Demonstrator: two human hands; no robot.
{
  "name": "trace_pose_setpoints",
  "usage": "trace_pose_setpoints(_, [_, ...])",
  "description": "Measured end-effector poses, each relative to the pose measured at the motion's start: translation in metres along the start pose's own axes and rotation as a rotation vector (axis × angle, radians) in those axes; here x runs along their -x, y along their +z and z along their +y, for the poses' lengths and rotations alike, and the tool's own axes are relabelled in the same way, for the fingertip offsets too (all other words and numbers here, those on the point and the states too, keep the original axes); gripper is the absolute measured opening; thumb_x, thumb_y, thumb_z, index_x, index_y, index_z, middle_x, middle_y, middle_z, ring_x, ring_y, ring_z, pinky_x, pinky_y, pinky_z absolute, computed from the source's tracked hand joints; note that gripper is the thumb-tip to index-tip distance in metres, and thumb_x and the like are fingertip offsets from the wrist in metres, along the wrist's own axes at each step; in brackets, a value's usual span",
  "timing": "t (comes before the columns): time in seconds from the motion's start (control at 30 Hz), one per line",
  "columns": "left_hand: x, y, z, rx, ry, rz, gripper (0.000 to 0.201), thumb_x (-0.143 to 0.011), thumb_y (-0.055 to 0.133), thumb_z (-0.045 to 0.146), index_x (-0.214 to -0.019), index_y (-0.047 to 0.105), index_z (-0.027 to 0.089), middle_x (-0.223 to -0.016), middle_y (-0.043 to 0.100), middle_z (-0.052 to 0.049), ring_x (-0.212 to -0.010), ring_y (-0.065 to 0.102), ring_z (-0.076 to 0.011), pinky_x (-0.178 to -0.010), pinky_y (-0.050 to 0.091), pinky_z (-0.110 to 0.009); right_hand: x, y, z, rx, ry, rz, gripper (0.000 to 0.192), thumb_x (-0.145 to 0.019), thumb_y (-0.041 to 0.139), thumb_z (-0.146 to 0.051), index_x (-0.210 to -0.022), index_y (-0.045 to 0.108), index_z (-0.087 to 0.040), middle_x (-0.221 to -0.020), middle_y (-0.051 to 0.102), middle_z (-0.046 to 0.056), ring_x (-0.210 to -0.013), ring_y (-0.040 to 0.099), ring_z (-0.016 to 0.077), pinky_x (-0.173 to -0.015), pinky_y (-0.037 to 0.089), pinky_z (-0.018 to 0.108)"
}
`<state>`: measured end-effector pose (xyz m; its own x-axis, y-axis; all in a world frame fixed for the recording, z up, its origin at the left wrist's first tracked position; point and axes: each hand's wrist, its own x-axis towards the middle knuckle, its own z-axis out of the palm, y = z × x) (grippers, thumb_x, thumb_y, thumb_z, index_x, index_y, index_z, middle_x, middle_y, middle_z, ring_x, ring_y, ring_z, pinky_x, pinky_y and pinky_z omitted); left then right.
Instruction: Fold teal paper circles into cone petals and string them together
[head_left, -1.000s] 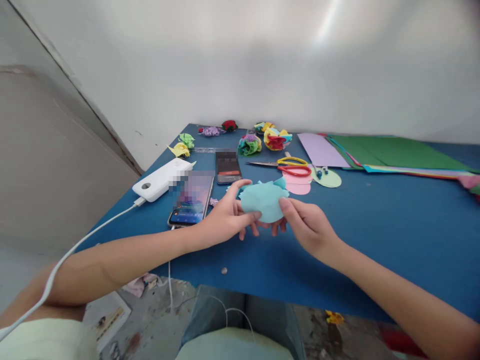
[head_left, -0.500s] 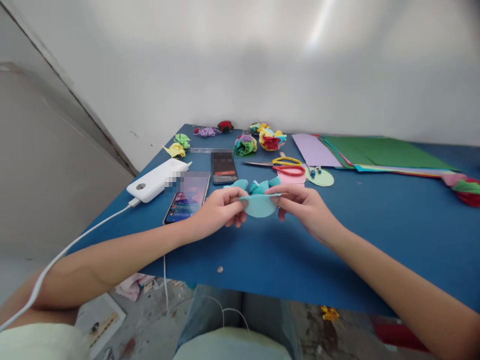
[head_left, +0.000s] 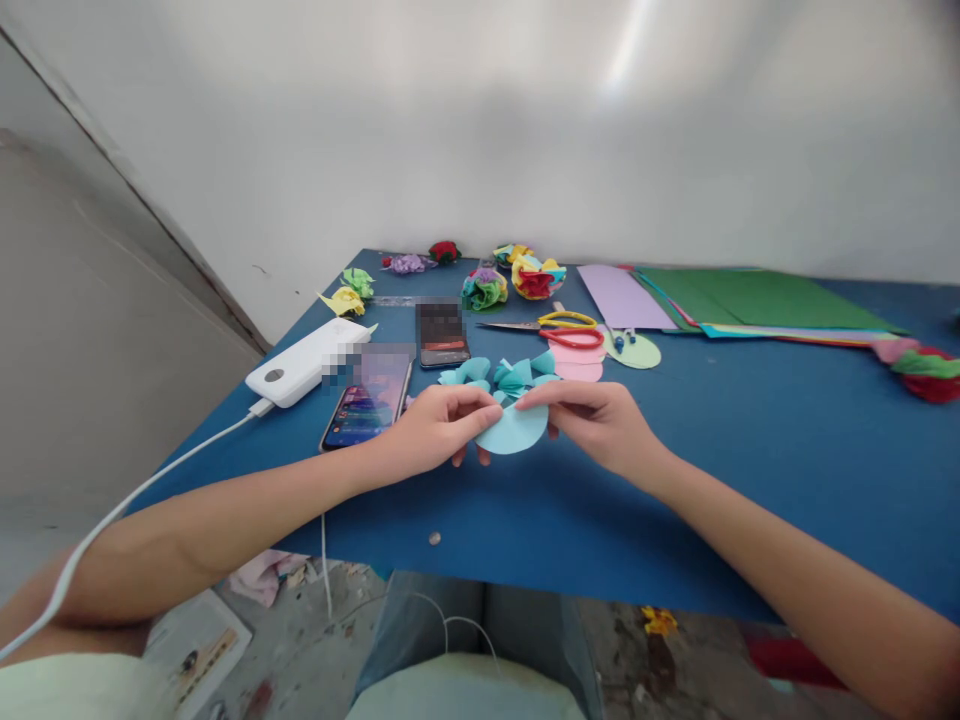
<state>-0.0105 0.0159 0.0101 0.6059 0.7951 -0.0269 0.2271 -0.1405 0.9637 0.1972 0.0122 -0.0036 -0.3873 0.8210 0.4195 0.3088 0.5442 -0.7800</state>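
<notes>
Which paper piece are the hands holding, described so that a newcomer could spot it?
On the blue table, look at its near middle, where the left hand and right hand meet. Pinched between them is the light blue folded paper piece, a plain half-disc, unlike the curled teal scraps behind it.

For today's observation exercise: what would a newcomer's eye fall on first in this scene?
First, the left hand and right hand pinching a folded light blue paper disc over the blue table. Behind them lie teal paper bows, red and yellow scissors, and colourful paper flowers near the wall.
</notes>
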Motion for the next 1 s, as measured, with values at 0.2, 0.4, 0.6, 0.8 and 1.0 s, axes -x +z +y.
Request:
trace_pose_setpoints(0.2, [0.002, 0.0, -0.002, -0.168, 0.053, 0.108, 0.024, -0.086, 0.049, 0.036, -0.082, 0.058, 0.013, -0.058, 0.052, 0.002, -0.048, 0.052, -0.0077, -0.047, 0.041, -0.017, 0.003, -0.005, 0.001, 0.662, -0.528, -0.03, 0.03, -0.083, 0.05, -0.013, -0.111, 0.058, -0.017, -0.107, 0.063, 0.009, -0.095, 0.059, 0.0198, -0.079, 0.05, 0.034])
trace_pose_setpoints(0.4, [0.005, 0.003, -0.004, -0.289, 0.086, 0.107, 0.023, -0.086, 0.047, 0.035, -0.082, 0.057, 0.015, -0.058, 0.049, 0.003, -0.052, 0.049, -0.0081, -0.048, 0.039, -0.017, 0.006, -0.008, -0.001, 0.995, -0.755, -0.057, 0.028, -0.084, 0.049, -0.01, -0.11, 0.057, -0.01, -0.107, 0.063, 0.012, -0.094, 0.06, 0.0218, -0.076, 0.049, 0.035])
trace_pose_setpoints(0.6, [0.007, 0.005, -0.003, -0.156, 0.058, 0.046, 0.023, -0.086, 0.047, 0.036, -0.084, 0.055, 0.015, -0.059, 0.045, 0.004, -0.05, 0.045, -0.0068, -0.046, 0.035, -0.017, 0.009, 0.002, -0.003, 1.052, -0.72, -0.052, 0.022, -0.086, 0.047, -0.015, -0.101, 0.06, -0.007, -0.087, 0.067, 0.012, -0.078, 0.063, 0.0192, -0.064, 0.048, 0.03])
trace_pose_setpoints(0.8, [0.005, 0.005, 0.0, -0.046, 0.035, 0.037, 0.024, -0.084, 0.05, 0.037, -0.086, 0.055, 0.014, -0.056, 0.042, 0.005, -0.046, 0.041, -0.0059, -0.043, 0.032, -0.017, 0.011, 0.002, -0.006, 0.997, -0.729, -0.03, 0.029, -0.086, 0.046, -0.015, -0.114, 0.054, -0.012, -0.103, 0.065, 0.011, -0.092, 0.062, 0.0205, -0.073, 0.05, 0.032])
trace_pose_setpoints(1.0, [0.004, 0.004, 0.001, -0.006, 0.017, 0.024, 0.023, -0.083, 0.052, 0.036, -0.084, 0.056, 0.013, -0.056, 0.045, 0.004, -0.046, 0.044, -0.0056, -0.044, 0.035, -0.016, 0.01, -0.001, -0.015, 1.061, -0.861, 0.003, 0.02, -0.084, 0.05, -0.012, -0.101, 0.059, -0.008, -0.099, 0.067, 0.012, -0.089, 0.063, 0.0213, -0.068, 0.051, 0.031])
